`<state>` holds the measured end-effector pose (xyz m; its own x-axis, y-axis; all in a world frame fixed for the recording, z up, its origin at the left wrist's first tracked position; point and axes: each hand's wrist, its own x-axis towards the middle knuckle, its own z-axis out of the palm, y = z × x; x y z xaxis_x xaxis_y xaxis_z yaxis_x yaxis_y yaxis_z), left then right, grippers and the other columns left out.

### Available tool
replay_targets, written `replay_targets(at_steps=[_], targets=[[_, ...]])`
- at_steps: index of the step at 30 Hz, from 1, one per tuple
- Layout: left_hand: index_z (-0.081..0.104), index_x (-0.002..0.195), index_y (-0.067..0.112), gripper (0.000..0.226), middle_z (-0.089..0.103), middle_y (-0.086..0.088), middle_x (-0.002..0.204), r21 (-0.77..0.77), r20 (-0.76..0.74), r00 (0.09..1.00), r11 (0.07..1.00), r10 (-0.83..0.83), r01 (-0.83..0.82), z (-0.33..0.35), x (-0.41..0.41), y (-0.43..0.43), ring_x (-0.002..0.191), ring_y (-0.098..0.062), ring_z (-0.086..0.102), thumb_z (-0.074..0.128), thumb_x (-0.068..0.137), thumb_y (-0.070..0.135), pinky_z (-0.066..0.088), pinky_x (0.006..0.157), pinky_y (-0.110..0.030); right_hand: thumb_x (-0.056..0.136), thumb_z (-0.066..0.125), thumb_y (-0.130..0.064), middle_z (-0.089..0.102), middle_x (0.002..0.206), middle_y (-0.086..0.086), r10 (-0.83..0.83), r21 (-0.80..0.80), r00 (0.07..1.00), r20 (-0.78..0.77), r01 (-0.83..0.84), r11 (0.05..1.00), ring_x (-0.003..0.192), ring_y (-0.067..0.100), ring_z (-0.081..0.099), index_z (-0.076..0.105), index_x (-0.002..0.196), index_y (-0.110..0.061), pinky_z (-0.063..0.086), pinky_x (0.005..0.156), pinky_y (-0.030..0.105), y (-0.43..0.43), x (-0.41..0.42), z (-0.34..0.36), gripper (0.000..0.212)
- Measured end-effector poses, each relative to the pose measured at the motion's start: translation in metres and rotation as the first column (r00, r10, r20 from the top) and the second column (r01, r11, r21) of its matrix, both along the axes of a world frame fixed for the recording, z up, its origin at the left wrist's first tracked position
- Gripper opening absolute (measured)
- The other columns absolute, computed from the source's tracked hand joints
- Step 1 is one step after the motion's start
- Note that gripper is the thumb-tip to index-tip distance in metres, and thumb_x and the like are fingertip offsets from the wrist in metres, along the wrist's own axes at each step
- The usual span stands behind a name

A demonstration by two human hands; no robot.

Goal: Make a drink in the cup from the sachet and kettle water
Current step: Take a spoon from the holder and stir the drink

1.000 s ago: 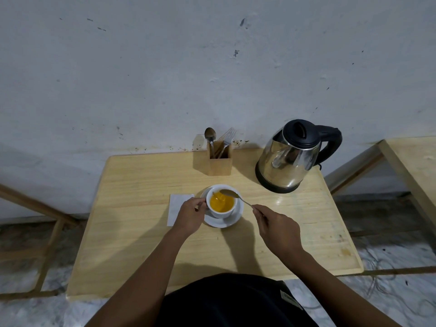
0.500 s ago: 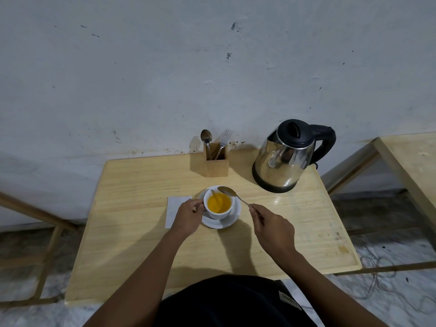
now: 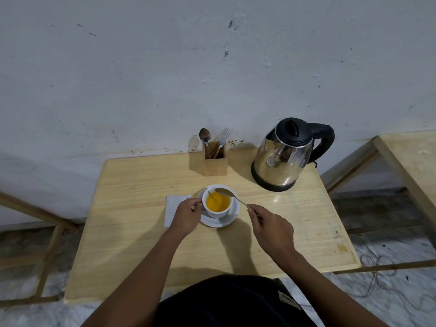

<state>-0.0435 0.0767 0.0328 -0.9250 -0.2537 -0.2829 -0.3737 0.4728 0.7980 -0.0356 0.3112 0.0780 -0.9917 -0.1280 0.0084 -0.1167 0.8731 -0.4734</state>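
Spoon (image 3: 226,192) lifted above one cup (image 3: 218,204); right hand (image 3: 271,228) pinching it, left hand (image 3: 187,214) gripping cup.

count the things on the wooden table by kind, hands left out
white cup of orange drink: 1
white saucer: 1
steel kettle with black lid: 1
wooden cutlery holder: 1
white paper napkin: 1
metal spoons: 2, one held over the cup, one in the holder
metal forks in the holder: 2, as far as shows
total: 9
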Motion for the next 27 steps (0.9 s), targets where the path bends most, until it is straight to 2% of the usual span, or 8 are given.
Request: replay_targets(at_steps=[3, 9, 13, 16, 19, 21, 23, 27], targets=[[0.068, 0.112, 0.010, 0.025, 0.062, 0.000, 0.094, -0.006, 0.000, 1.000, 1.000, 0.001, -0.001, 0.000, 0.000, 0.000, 0.084, -0.020, 0.061, 0.049, 0.095, 0.011, 0.054, 0.082, -0.039, 0.099, 0.047, -0.042, 0.070, 0.068, -0.008, 0.004, -0.013, 1.000, -0.009, -0.004, 1.000, 0.063, 0.015, 0.064, 0.066, 0.113, -0.038, 0.027, 0.047, 0.017, 0.001, 0.001, 0.000, 0.024], [0.068, 0.111, 0.011, 0.025, 0.062, 0.000, 0.095, -0.010, 0.012, 1.000, 1.000, 0.012, -0.012, 0.000, 0.001, 0.001, 0.086, -0.021, 0.060, 0.049, 0.095, 0.012, 0.052, 0.083, -0.038, 0.098, 0.048, -0.042, 0.068, 0.063, -0.008, -0.006, -0.008, 0.999, -0.040, 0.006, 1.000, 0.059, 0.013, 0.063, 0.067, 0.111, -0.038, 0.025, 0.046, 0.017, 0.001, 0.003, -0.002, 0.024], [0.068, 0.111, 0.011, 0.025, 0.062, -0.001, 0.096, -0.011, 0.006, 1.000, 1.000, 0.012, -0.012, 0.000, 0.001, 0.001, 0.089, -0.024, 0.061, 0.049, 0.095, 0.012, 0.052, 0.085, -0.039, 0.098, 0.047, -0.042, 0.056, 0.053, -0.008, -0.033, -0.033, 0.999, -0.027, 0.032, 0.999, 0.052, 0.012, 0.053, 0.070, 0.107, -0.034, 0.028, 0.045, 0.019, 0.001, 0.004, -0.004, 0.026], [0.068, 0.111, 0.011, 0.025, 0.063, -0.002, 0.097, -0.010, 0.000, 1.000, 1.000, 0.008, -0.008, -0.001, 0.001, 0.001, 0.086, -0.022, 0.060, 0.048, 0.095, 0.012, 0.052, 0.083, -0.040, 0.100, 0.044, -0.042, 0.058, 0.057, -0.009, -0.073, -0.235, 0.985, 0.154, 0.109, 0.966, 0.061, 0.011, 0.058, 0.074, 0.098, -0.028, 0.041, 0.054, 0.026, 0.003, 0.005, -0.003, 0.033], [0.068, 0.110, 0.010, 0.025, 0.061, 0.001, 0.095, -0.009, -0.008, 1.000, 1.000, 0.009, -0.009, 0.002, 0.000, 0.002, 0.084, -0.021, 0.060, 0.048, 0.095, 0.012, 0.052, 0.082, -0.038, 0.102, 0.044, -0.034, 0.063, 0.070, -0.015, -0.126, -0.509, 0.939, 0.320, 0.283, 0.813, 0.082, 0.009, 0.061, 0.074, 0.100, -0.024, 0.048, 0.078, 0.031, 0.010, -0.002, -0.002, 0.032], [0.068, 0.111, 0.010, 0.025, 0.061, 0.003, 0.096, -0.011, -0.006, 1.000, 1.000, 0.015, -0.015, 0.002, 0.000, 0.003, 0.086, -0.019, 0.059, 0.048, 0.096, 0.011, 0.051, 0.081, -0.035, 0.101, 0.046, -0.024, 0.067, 0.087, -0.012, -0.158, -0.606, 0.911, 0.380, 0.374, 0.702, 0.093, 0.010, 0.061, 0.072, 0.100, -0.019, 0.046, 0.087, 0.030, 0.015, -0.007, -0.006, 0.027], [0.067, 0.112, 0.011, 0.026, 0.060, 0.003, 0.098, -0.014, -0.003, 1.000, 1.000, 0.020, -0.020, 0.002, 0.000, 0.003, 0.087, -0.019, 0.059, 0.047, 0.096, 0.011, 0.050, 0.080, -0.032, 0.100, 0.047, -0.018, 0.066, 0.087, -0.004, -0.175, -0.607, 0.893, 0.415, 0.415, 0.678, 0.086, 0.014, 0.059, 0.069, 0.097, -0.016, 0.046, 0.077, 0.028, 0.022, -0.010, -0.013, 0.023], [0.068, 0.112, 0.014, 0.026, 0.061, -0.003, 0.101, -0.014, 0.007, 1.000, 0.999, 0.029, -0.029, 0.000, 0.001, 0.003, 0.084, -0.025, 0.062, 0.047, 0.096, 0.013, 0.052, 0.081, -0.039, 0.101, 0.044, -0.018, 0.059, 0.075, 0.002, -0.206, -0.488, 0.874, 0.441, 0.426, 0.762, 0.069, 0.018, 0.053, 0.063, 0.096, -0.011, 0.040, 0.058, 0.030, 0.032, -0.019, -0.036, 0.021]])
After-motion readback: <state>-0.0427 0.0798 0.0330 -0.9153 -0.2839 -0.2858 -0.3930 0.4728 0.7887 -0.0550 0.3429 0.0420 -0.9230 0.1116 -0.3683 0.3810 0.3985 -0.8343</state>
